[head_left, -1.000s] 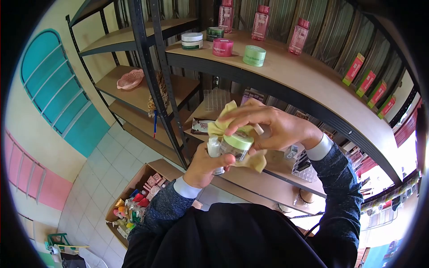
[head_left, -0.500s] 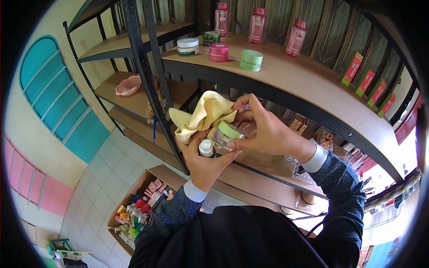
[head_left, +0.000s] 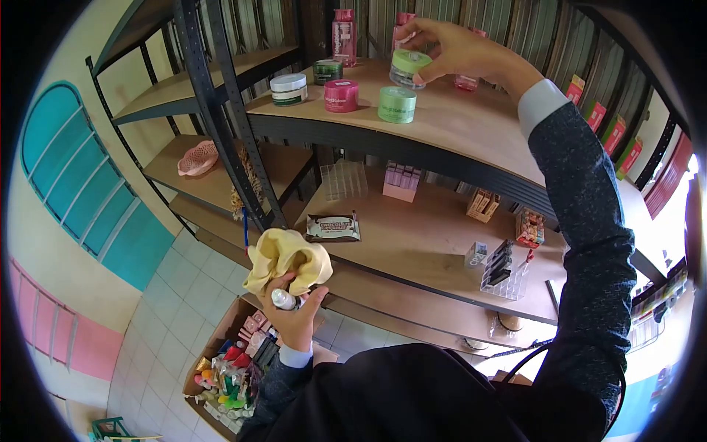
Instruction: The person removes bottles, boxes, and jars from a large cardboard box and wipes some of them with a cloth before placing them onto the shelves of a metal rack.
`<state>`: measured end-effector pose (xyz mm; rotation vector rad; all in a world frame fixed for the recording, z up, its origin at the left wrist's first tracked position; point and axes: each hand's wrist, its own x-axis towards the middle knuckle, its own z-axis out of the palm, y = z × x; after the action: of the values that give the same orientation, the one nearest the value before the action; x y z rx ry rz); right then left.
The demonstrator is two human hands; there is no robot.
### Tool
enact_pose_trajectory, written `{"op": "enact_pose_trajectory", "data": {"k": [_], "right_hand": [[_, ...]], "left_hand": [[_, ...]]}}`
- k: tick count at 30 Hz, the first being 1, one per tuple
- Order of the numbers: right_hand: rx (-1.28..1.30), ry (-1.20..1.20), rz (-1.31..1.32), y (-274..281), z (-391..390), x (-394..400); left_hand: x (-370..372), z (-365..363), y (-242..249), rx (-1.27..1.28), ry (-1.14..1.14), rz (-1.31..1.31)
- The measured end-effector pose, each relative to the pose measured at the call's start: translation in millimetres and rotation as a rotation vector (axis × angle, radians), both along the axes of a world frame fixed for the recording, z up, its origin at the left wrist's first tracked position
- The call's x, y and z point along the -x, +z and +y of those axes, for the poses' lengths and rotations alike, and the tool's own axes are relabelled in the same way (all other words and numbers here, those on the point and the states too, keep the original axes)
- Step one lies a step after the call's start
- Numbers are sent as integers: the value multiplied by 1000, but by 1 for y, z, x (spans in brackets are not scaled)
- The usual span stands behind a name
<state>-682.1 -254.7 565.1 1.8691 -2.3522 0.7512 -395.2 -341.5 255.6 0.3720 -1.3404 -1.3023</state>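
My right hand [head_left: 468, 53] grips a clear jar with a light green lid [head_left: 409, 66] over the upper shelf [head_left: 471, 121]. Just in front of that jar is a closed light green jar [head_left: 396, 105]. To its left are a pink jar [head_left: 341, 96], a white-lidded jar [head_left: 288, 89] and a dark green jar [head_left: 328, 71]. Pink bottles [head_left: 344, 40] line the back, partly hidden by my right hand. Lower down, my left hand [head_left: 298, 324] is closed around a yellow cloth [head_left: 291, 258] and a small bottle with a whitish cap [head_left: 283, 298].
Small pink-and-green boxes [head_left: 613, 135] stand along the shelf's right side. The shelf below bears a chocolate-labelled palette [head_left: 333, 227], clear organizers [head_left: 344, 180] and small boxes [head_left: 482, 205]. A black upright post [head_left: 213, 110] rises at left. A carton of mixed goods [head_left: 193, 383] sits on the tiled floor.
My right hand has carried the green-lidded jar up and away from my left hand to the upper shelf. The left hand has dropped lower and leftward with the cloth and small bottle.
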Motion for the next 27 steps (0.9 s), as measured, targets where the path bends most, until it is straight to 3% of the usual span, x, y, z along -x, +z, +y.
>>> {"op": "enact_pose_trajectory", "data": {"k": [15, 27], "right_hand": [[-50, -13, -206, -7, -17, 24], [-233, -78, -99, -32, -49, 95]], "left_hand": [[-17, -1, -7, -11, 44, 20], [-24, -8, -31, 7, 105, -107]]}}
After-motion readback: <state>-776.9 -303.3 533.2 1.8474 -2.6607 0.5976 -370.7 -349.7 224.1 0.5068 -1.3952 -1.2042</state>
